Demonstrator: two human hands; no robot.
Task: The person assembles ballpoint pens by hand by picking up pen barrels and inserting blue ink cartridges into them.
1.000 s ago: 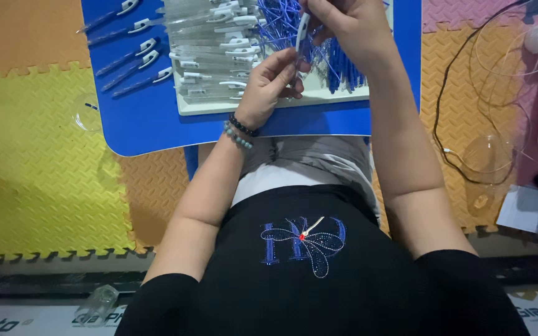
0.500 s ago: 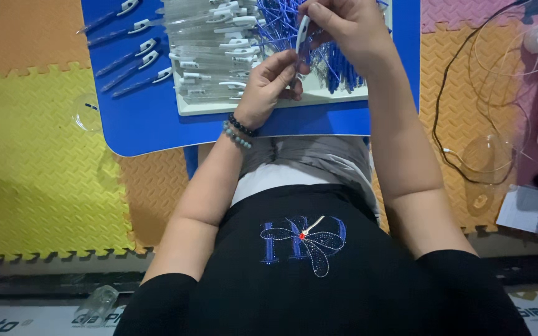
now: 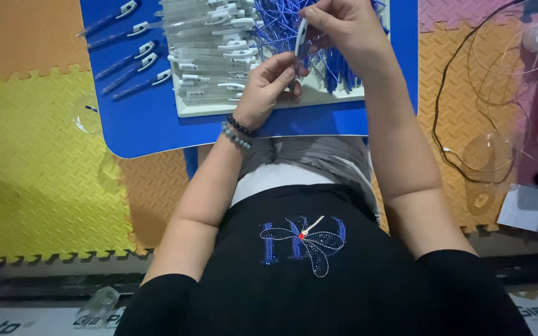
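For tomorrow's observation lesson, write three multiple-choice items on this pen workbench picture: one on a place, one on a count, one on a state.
1. Where do the finished pens lie?
A. on the blue table, left of the white tray
B. on the yellow floor mat
C. in the person's lap

2. How many finished pens lie in that row?
A. two
B. five
C. nine

3. What is the right hand doing?
A. resting flat and open
B. pinching a pen part with a white end
C. holding a cable

Answers:
1 A, the row lies on bare blue tabletop beside the tray.
2 B, five white clips show.
3 B, its fingers close on the part above the left hand.
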